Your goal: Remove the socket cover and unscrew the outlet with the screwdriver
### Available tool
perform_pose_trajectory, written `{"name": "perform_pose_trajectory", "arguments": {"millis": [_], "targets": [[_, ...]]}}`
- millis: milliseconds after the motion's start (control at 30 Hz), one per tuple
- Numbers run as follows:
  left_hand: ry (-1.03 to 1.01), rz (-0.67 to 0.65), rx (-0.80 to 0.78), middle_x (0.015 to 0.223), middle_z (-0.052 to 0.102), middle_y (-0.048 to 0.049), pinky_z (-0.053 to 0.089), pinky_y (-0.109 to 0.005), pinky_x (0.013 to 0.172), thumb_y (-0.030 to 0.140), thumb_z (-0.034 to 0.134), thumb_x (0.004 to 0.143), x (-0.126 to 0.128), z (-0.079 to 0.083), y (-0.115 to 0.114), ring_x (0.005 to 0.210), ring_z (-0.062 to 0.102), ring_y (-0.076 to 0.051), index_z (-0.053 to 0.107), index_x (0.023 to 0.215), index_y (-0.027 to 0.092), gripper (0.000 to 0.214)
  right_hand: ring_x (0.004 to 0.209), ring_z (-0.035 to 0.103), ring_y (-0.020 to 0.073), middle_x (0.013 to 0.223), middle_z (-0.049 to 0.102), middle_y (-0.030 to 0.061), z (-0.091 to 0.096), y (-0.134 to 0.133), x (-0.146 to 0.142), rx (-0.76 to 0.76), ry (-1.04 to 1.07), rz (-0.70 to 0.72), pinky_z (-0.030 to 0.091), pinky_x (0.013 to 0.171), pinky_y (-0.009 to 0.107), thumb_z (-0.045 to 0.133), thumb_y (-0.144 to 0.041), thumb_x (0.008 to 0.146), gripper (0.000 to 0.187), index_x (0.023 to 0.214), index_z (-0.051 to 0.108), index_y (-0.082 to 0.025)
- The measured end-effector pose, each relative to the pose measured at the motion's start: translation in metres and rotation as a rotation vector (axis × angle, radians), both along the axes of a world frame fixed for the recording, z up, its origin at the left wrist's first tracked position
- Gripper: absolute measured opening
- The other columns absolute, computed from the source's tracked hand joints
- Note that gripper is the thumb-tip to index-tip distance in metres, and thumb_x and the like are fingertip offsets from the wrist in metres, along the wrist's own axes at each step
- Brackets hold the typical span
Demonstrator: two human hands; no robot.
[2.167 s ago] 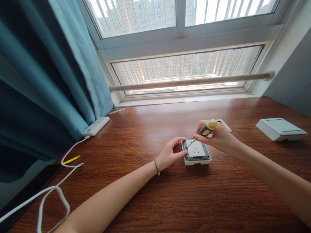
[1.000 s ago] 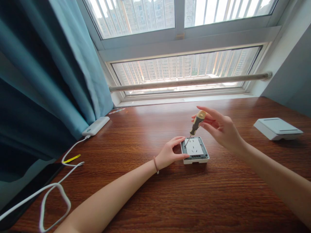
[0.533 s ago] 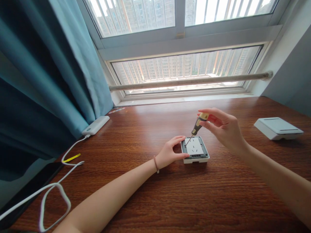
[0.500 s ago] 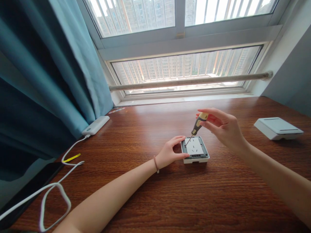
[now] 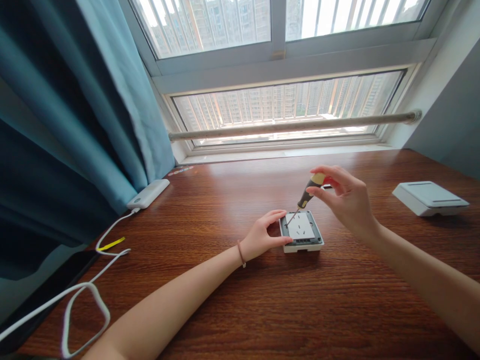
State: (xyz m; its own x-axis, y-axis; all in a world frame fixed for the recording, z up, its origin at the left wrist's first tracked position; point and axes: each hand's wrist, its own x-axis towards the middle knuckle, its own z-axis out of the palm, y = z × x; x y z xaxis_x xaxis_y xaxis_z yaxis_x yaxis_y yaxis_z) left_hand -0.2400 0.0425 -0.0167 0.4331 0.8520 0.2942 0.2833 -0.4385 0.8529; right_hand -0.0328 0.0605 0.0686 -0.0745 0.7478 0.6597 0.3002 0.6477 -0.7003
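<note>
A white wall socket (image 5: 301, 227) with a grey inner frame lies face up on the brown wooden table. My left hand (image 5: 265, 232) grips its left side, thumb at the near edge and fingers at the far left corner. Above the socket, my right hand (image 5: 343, 197) pinches the yellow and dark grey handle of a screwdriver (image 5: 308, 194). The screwdriver leans, with its thin shaft reaching down to the screw hole at the left of the socket's face. Whether the tip sits in a screw is too small to tell.
A white box-shaped switch or socket unit (image 5: 431, 198) lies at the right. On the left are a white power bank (image 5: 148, 194), its white cable (image 5: 90, 286) and a yellow strip (image 5: 111, 244). A blue curtain (image 5: 112, 100) hangs at the left; a barred window stands behind the table.
The screwdriver's handle has tipped slightly to the right, and my right hand's fingers have shifted around it. My left hand and the socket stay where they were.
</note>
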Motion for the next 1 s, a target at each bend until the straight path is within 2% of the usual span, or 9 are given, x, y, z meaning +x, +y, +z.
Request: {"name": "perform_pose_trajectory", "arguments": {"millis": [167,300,400,567,633,733,833,900,1000], "targets": [[0.001,-0.004,0.002,0.128,0.049,-0.0111,0.033,-0.040,0.104,0.033,0.074,0.063,0.000,0.001,0.000,0.119,0.045,-0.025,0.052,0.121,0.020,0.064,0.098,0.059,0.0184,0.105,0.064,0.0027,0.010,-0.002,0.005,-0.108,0.022,0.346,0.049,0.091,0.038,0.060,-0.018,0.079,0.039,0.117,0.054,-0.027],[-0.003,-0.012,0.008,0.128,0.049,-0.0109,0.033,-0.039,0.104,0.033,0.074,0.064,0.000,0.001,0.000,0.119,0.045,-0.024,0.051,0.122,0.020,0.063,0.105,0.057,0.0176,0.113,0.061,0.0033,0.013,-0.005,0.004,-0.120,-0.001,0.457,0.047,0.094,0.038,0.051,-0.014,0.084,0.039,0.120,0.051,-0.028],[0.011,-0.012,0.013,0.128,0.049,-0.0105,0.033,-0.039,0.104,0.033,0.073,0.064,0.000,0.001,0.000,0.119,0.044,-0.024,0.051,0.122,0.020,0.063,0.106,0.054,0.0193,0.113,0.058,0.0040,0.011,-0.005,0.002,-0.035,-0.021,0.380,0.046,0.093,0.039,0.054,-0.017,0.083,0.035,0.116,0.054,-0.029],[0.013,-0.013,0.012,0.128,0.048,-0.0104,0.035,-0.039,0.103,0.034,0.073,0.065,-0.001,0.000,0.000,0.119,0.045,-0.024,0.051,0.122,0.020,0.063,0.086,0.059,0.0186,0.093,0.060,0.0033,0.010,-0.003,0.004,0.060,-0.073,0.084,0.049,0.082,0.038,0.066,-0.024,0.074,0.021,0.095,0.065,-0.025],[0.009,-0.009,0.019,0.128,0.049,-0.0101,0.034,-0.040,0.104,0.035,0.073,0.064,-0.001,-0.001,0.001,0.119,0.045,-0.024,0.051,0.122,0.021,0.063,0.086,0.060,0.0184,0.091,0.061,0.0033,0.011,-0.002,0.007,0.038,-0.080,0.088,0.049,0.081,0.038,0.064,-0.023,0.077,0.022,0.099,0.064,-0.025],[0.014,-0.004,0.025,0.128,0.049,-0.0095,0.034,-0.039,0.104,0.036,0.073,0.064,0.000,-0.002,0.001,0.119,0.045,-0.024,0.051,0.121,0.021,0.063,0.093,0.060,0.0184,0.098,0.064,0.0036,0.015,-0.001,0.010,-0.011,-0.070,0.208,0.048,0.086,0.039,0.060,-0.020,0.080,0.034,0.113,0.056,-0.026],[0.027,-0.001,0.030,0.128,0.049,-0.0094,0.034,-0.040,0.104,0.036,0.073,0.064,-0.001,-0.002,0.001,0.119,0.045,-0.024,0.052,0.121,0.021,0.063,0.100,0.058,0.0183,0.106,0.064,0.0039,0.019,-0.002,0.009,-0.018,-0.096,0.286,0.047,0.089,0.038,0.054,-0.017,0.083,0.033,0.114,0.054,-0.026],[0.032,-0.001,0.031,0.129,0.049,-0.0095,0.034,-0.040,0.104,0.036,0.073,0.064,-0.001,-0.002,0.001,0.119,0.045,-0.025,0.052,0.121,0.021,0.062,0.104,0.056,0.0190,0.109,0.062,0.0039,0.019,-0.003,0.007,0.006,-0.122,0.273,0.046,0.089,0.039,0.052,-0.017,0.084,0.030,0.112,0.056,-0.026],[0.040,-0.003,0.027,0.130,0.048,-0.0100,0.033,-0.041,0.105,0.036,0.073,0.065,-0.001,-0.001,0.001,0.120,0.044,-0.025,0.051,0.122,0.021,0.063,0.102,0.056,0.0205,0.108,0.061,0.0040,0.015,-0.004,0.004,0.063,-0.124,0.171,0.047,0.087,0.040,0.057,-0.020,0.081,0.028,0.108,0.059,-0.027]]}}
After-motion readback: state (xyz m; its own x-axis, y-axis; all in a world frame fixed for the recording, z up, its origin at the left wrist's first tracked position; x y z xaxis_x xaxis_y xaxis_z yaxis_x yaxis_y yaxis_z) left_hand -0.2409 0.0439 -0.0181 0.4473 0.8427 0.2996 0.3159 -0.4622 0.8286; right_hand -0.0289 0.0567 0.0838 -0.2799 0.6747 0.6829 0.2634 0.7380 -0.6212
